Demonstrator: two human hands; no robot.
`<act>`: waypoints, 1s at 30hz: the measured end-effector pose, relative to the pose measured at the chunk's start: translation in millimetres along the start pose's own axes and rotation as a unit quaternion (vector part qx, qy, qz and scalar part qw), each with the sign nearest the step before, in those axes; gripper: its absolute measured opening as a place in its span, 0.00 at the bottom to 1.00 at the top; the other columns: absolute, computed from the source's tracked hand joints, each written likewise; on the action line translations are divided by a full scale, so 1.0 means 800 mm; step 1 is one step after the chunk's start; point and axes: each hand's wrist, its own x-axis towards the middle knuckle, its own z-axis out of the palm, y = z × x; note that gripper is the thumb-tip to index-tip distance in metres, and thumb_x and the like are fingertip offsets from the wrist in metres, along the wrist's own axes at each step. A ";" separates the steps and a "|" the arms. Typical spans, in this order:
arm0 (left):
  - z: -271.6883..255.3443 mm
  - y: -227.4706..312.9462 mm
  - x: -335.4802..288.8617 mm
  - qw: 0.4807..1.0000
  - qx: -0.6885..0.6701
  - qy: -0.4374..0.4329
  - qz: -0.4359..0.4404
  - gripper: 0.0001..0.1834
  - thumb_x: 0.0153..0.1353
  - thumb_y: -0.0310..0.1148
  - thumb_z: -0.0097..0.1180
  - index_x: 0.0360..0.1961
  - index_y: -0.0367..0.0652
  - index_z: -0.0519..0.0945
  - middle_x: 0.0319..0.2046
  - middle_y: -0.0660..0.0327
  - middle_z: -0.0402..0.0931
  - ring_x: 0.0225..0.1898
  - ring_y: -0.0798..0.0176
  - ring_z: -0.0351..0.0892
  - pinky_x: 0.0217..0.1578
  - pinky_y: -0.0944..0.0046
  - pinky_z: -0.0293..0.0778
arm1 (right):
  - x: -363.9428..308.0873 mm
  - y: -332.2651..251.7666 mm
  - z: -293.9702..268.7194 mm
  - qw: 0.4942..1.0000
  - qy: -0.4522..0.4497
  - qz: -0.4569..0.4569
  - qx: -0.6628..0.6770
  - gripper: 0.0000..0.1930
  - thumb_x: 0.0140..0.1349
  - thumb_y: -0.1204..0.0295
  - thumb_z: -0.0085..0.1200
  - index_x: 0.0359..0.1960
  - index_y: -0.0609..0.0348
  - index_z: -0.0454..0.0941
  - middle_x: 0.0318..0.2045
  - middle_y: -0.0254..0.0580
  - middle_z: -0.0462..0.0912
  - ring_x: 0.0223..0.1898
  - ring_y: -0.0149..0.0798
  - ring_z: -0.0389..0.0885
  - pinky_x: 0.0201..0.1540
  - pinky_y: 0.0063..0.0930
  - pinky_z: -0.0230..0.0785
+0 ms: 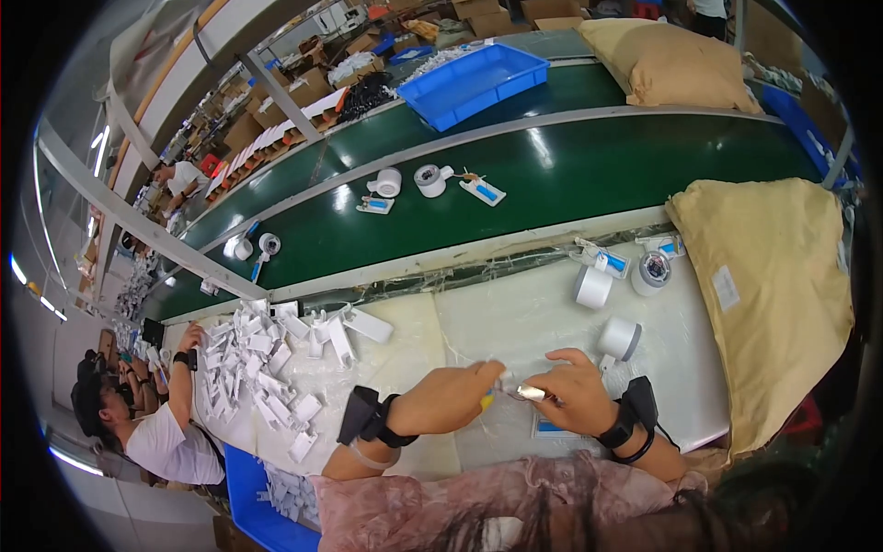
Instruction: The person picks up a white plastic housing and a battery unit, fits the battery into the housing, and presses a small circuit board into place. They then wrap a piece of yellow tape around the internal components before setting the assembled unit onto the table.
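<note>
My left hand (452, 398) is closed, fingertips pinched; a bit of yellow shows beneath it, but what it holds is too small to name. Close by on the right, my right hand (581, 394) pinches a small shiny silver-white piece (531, 392) between thumb and fingers. Below that hand lies a flat part with a blue face (549, 428), partly hidden. Just beyond it, a white cylindrical housing with a grey rim (619, 339) rests on its side. Farther back are a second white housing (593, 287) and one showing its dark inside (652, 272), with flat white-and-blue parts alongside.
White plastic pieces (262, 359) are heaped on the left of the table. A blue bin (244, 501) stands at the near left. Beyond the table, a green conveyor (589, 170) carries housings. A tan sack (768, 285) borders the right. A co-worker (170, 432) reaches toward the heap.
</note>
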 end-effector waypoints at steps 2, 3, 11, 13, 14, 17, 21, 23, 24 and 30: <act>0.014 0.004 0.006 0.985 0.011 0.172 -0.028 0.23 0.58 0.30 0.53 0.55 0.41 0.65 0.42 0.43 0.75 0.37 0.37 0.76 0.34 0.46 0.72 | 0.005 -0.008 -0.004 1.000 0.000 0.019 0.021 0.08 0.52 0.72 0.62 0.35 0.50 0.82 0.21 0.31 0.77 0.26 0.36 0.76 0.52 0.37 0.67; 0.019 0.003 0.013 0.980 -0.012 0.194 -0.046 0.23 0.58 0.31 0.54 0.54 0.41 0.65 0.43 0.42 0.75 0.35 0.36 0.77 0.33 0.45 0.72 | 0.011 -0.015 -0.012 0.996 -0.024 0.053 0.073 0.07 0.54 0.74 0.61 0.36 0.51 0.81 0.22 0.31 0.79 0.26 0.35 0.77 0.51 0.35 0.67; 0.043 -0.003 0.033 0.914 -0.188 0.358 0.017 0.29 0.57 0.24 0.51 0.61 0.39 0.61 0.44 0.44 0.74 0.44 0.42 0.76 0.44 0.57 0.72 | 0.006 -0.013 -0.016 0.901 -0.071 0.228 0.361 0.09 0.60 0.76 0.57 0.42 0.59 0.79 0.25 0.33 0.82 0.29 0.34 0.79 0.39 0.27 0.70; 0.047 -0.003 0.032 0.909 -0.207 0.360 0.030 0.30 0.57 0.23 0.50 0.62 0.39 0.60 0.44 0.45 0.73 0.46 0.44 0.76 0.46 0.58 0.71 | 0.003 -0.016 -0.012 0.830 -0.035 0.356 0.427 0.08 0.57 0.76 0.60 0.39 0.59 0.80 0.24 0.34 0.82 0.28 0.34 0.79 0.36 0.29 0.70; 0.049 -0.005 0.030 0.911 -0.175 0.370 0.042 0.29 0.57 0.23 0.49 0.61 0.38 0.60 0.44 0.46 0.73 0.42 0.46 0.76 0.44 0.59 0.72 | 0.003 -0.016 -0.012 0.829 -0.037 0.360 0.427 0.08 0.57 0.76 0.60 0.39 0.59 0.80 0.24 0.34 0.82 0.28 0.34 0.79 0.36 0.29 0.70; 0.052 0.004 0.030 0.911 -0.169 0.373 0.038 0.27 0.57 0.23 0.49 0.60 0.37 0.61 0.42 0.48 0.73 0.36 0.53 0.76 0.38 0.61 0.72 | 0.001 -0.013 -0.014 0.948 -0.066 0.250 0.184 0.07 0.56 0.77 0.61 0.36 0.60 0.79 0.27 0.39 0.81 0.30 0.30 0.79 0.30 0.27 0.68; 0.076 -0.004 0.045 0.843 -0.417 0.334 0.068 0.23 0.61 0.24 0.47 0.58 0.36 0.62 0.38 0.55 0.74 0.27 0.64 0.74 0.30 0.67 0.71 | 0.001 -0.005 -0.004 0.987 0.108 0.111 -0.040 0.09 0.49 0.80 0.63 0.30 0.58 0.75 0.26 0.41 0.79 0.28 0.41 0.78 0.32 0.32 0.68; 0.070 0.002 0.050 0.802 -0.516 0.288 0.087 0.21 0.63 0.24 0.44 0.58 0.36 0.62 0.38 0.57 0.73 0.28 0.67 0.73 0.31 0.67 0.71 | 0.003 0.000 -0.008 0.985 0.129 0.094 -0.065 0.10 0.47 0.81 0.63 0.29 0.57 0.74 0.26 0.41 0.79 0.28 0.45 0.78 0.34 0.33 0.69; 0.069 0.004 0.052 0.752 -0.604 0.242 0.105 0.20 0.65 0.25 0.42 0.58 0.36 0.62 0.38 0.60 0.73 0.28 0.69 0.72 0.31 0.68 0.71 | 0.001 0.001 -0.008 0.986 0.134 0.084 -0.050 0.10 0.48 0.82 0.63 0.30 0.58 0.74 0.27 0.41 0.79 0.30 0.45 0.78 0.38 0.35 0.70; 0.073 0.007 0.058 0.788 -0.552 0.260 0.085 0.20 0.67 0.25 0.40 0.60 0.37 0.61 0.39 0.58 0.74 0.28 0.73 0.71 0.28 0.72 0.72 | 0.003 0.000 0.000 0.986 0.158 0.060 -0.002 0.10 0.51 0.84 0.61 0.33 0.59 0.76 0.28 0.40 0.80 0.34 0.45 0.80 0.47 0.39 0.71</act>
